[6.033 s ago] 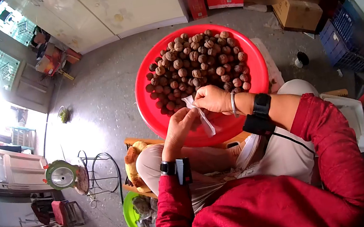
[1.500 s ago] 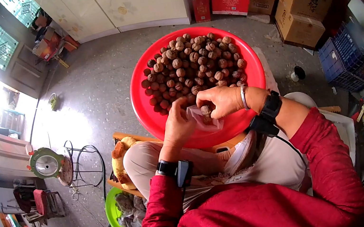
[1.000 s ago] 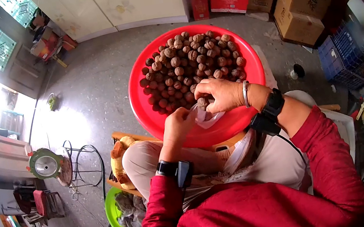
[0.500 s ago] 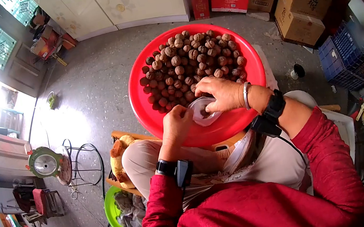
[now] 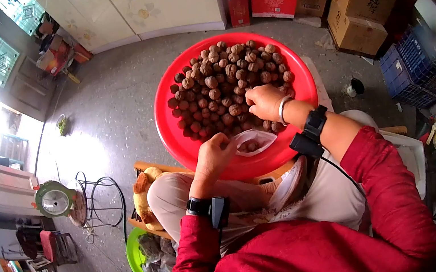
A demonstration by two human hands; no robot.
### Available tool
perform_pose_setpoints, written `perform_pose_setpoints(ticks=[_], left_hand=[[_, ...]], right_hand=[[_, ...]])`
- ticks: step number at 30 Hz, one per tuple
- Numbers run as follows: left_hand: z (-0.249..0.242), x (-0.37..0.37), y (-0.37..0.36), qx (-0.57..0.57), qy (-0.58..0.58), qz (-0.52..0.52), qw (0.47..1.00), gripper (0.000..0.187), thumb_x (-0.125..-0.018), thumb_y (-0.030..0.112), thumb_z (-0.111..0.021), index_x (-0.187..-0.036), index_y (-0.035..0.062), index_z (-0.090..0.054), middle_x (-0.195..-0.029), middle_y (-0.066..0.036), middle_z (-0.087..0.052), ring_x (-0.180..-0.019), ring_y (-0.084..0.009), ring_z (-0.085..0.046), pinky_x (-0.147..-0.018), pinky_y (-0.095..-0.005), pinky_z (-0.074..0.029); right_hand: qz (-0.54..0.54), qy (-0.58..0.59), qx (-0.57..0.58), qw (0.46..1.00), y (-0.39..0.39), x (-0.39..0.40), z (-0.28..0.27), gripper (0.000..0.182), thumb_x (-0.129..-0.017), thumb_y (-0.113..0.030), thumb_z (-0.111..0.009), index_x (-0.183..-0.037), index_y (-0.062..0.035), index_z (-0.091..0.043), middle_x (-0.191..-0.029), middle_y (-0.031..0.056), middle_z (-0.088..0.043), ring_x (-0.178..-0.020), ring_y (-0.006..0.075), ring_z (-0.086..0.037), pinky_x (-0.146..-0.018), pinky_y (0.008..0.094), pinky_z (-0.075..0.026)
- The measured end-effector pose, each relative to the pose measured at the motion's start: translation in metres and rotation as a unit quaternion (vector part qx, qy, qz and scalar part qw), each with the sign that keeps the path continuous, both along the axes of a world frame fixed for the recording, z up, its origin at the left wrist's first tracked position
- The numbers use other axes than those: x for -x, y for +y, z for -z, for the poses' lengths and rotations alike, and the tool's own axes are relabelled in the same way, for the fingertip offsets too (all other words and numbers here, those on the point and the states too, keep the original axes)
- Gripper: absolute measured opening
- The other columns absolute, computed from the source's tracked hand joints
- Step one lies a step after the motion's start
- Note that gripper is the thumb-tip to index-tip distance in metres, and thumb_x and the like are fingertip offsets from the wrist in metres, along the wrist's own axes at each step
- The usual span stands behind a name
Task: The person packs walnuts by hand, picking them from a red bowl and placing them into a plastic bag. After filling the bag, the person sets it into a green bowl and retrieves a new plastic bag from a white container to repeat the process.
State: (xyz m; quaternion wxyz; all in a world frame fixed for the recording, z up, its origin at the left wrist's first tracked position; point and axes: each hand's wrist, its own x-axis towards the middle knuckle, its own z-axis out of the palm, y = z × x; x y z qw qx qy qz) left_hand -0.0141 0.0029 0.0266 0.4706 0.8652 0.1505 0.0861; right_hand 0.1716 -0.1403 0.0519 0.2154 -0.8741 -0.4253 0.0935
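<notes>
Biggest change: right hand (image 5: 265,101) has left the bag mouth, where it was half a second ago, and now sits out on the walnut pile (image 5: 229,85), fingers curled down among the nuts. Can't tell if it has gripped one yet. Reads as another pick for the bag.

Left hand (image 5: 214,154) stays put, pinching the near edge of the small clear plastic bag (image 5: 251,142) and holding it open. Hands are now apart.

Red basin (image 5: 300,73) rests on the lap, heaped with walnuts on its far side.

Bag lies inside the basin's near rim, just below the pile. It's thin and transparent, mouth gaping, with a few walnuts visible inside. Mostly slack, far from full.
</notes>
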Motion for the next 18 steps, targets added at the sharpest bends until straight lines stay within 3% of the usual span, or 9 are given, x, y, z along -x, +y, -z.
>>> perform_pose_setpoints(ticks=[14,16,17,18], left_hand=[[-0.006,0.003,0.000,0.026,0.004,0.034,0.999,0.022,-0.081,0.019,-0.068,-0.078,-0.0005,-0.059,-0.067,-0.015,-0.059,-0.061,-0.0192,-0.057,-0.060,-0.0335,-0.049],[-0.004,0.004,0.001,0.037,-0.007,0.036,0.999,0.024,-0.087,0.020,-0.069,-0.077,0.0006,-0.059,-0.064,0.000,-0.052,-0.062,-0.0053,-0.045,-0.055,-0.0242,-0.041],[-0.004,0.004,0.001,0.037,-0.008,0.036,0.999,0.024,-0.087,0.020,-0.069,-0.077,0.0006,-0.059,-0.064,0.000,-0.052,-0.062,-0.0053,-0.045,-0.055,-0.0242,-0.041],[-0.005,0.003,0.001,0.044,-0.005,0.033,0.998,0.023,-0.084,0.020,-0.069,-0.078,-0.0003,-0.059,-0.065,-0.007,-0.056,-0.061,-0.0115,-0.050,-0.057,-0.0285,-0.045]], right_hand=[[0.016,-0.012,0.036,0.999,0.034,0.003,0.038,0.022,-0.078,-0.020,-0.066,-0.095,-0.0063,-0.061,-0.100,0.0152,-0.064,-0.096,0.0358,-0.062,-0.082,0.0438,-0.051],[0.016,-0.035,0.059,0.998,0.036,0.008,0.032,0.025,-0.079,-0.022,-0.068,-0.096,-0.0061,-0.060,-0.102,0.0152,-0.063,-0.098,0.0361,-0.062,-0.083,0.0447,-0.051],[0.015,-0.026,0.084,0.996,0.036,0.010,0.028,0.023,-0.083,-0.020,-0.066,-0.099,-0.0030,-0.061,-0.105,0.0177,-0.063,-0.100,0.0358,-0.062,-0.085,0.0442,-0.052],[0.016,-0.026,0.084,0.996,0.038,0.010,0.031,0.023,-0.083,-0.020,-0.066,-0.099,-0.0030,-0.061,-0.105,0.0177,-0.063,-0.100,0.0358,-0.062,-0.085,0.0442,-0.052]])
